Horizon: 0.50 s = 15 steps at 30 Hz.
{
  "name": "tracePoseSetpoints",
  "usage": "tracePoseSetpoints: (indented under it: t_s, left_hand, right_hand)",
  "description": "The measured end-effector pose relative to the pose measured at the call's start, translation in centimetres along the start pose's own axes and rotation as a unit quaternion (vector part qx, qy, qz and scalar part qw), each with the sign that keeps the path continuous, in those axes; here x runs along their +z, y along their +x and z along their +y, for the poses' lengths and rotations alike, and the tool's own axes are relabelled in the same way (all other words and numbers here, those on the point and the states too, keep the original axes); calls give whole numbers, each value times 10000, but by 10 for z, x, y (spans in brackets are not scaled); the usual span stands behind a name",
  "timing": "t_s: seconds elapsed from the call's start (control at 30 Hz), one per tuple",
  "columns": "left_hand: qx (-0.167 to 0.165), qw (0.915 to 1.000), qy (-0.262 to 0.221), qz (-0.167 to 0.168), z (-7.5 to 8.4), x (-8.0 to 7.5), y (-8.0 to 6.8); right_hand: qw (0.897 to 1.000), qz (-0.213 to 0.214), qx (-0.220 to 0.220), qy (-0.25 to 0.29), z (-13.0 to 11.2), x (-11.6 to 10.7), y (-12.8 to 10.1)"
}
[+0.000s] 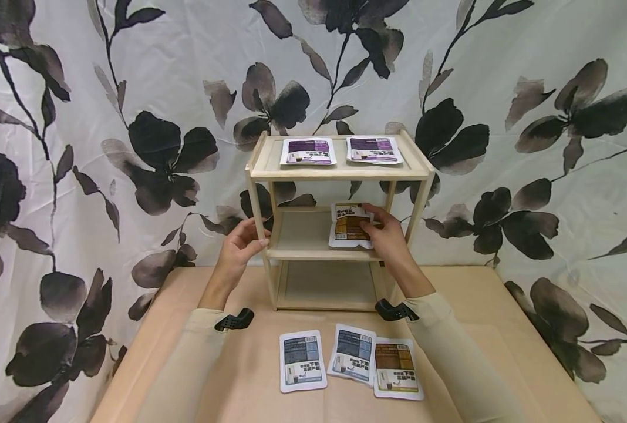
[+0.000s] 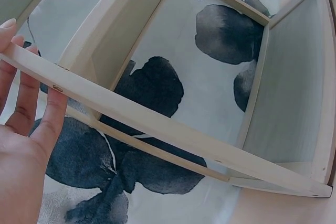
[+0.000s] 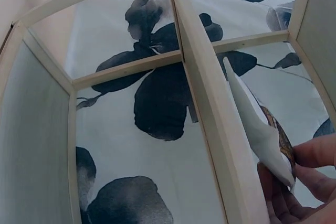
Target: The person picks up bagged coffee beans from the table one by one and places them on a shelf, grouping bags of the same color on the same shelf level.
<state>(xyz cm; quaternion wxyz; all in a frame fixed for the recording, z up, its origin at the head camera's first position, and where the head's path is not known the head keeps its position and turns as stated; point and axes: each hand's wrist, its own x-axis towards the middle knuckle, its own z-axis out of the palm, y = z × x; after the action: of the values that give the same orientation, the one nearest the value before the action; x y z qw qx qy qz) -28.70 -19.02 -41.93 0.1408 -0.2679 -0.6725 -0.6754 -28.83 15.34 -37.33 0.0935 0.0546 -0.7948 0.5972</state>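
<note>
A small wooden shelf rack (image 1: 340,175) with three tiers stands on the table. My right hand (image 1: 390,239) pinches a brown-and-white pouch (image 1: 348,228) by its right edge, thumb on the printed face, over the middle tier. In the right wrist view the pouch (image 3: 257,124) leans at a tilt beside the tier's edge; I cannot tell whether it touches the board. My left hand (image 1: 234,249) grips the rack's front left post (image 2: 142,114), the thumb on one side and the fingers on the other.
Two purple-and-white pouches (image 1: 308,151) lie side by side on the top tier. On the table before the rack are two blue-grey pouches (image 1: 303,361) and another brown pouch (image 1: 398,369). Behind hangs a floral cloth (image 1: 165,88).
</note>
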Motion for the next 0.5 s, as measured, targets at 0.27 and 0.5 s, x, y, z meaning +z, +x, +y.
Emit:
tracePoseSetpoints:
  t_s: [0.27, 0.5]
  left_hand:
    - [30, 9999, -109, -28, -1, 0, 0]
    - [59, 9999, -114, -21, -2, -1, 1]
  right_hand:
    - [9988, 306, -51, -372, 4, 0, 3]
    - [9972, 492, -52, -568, 5, 1, 6]
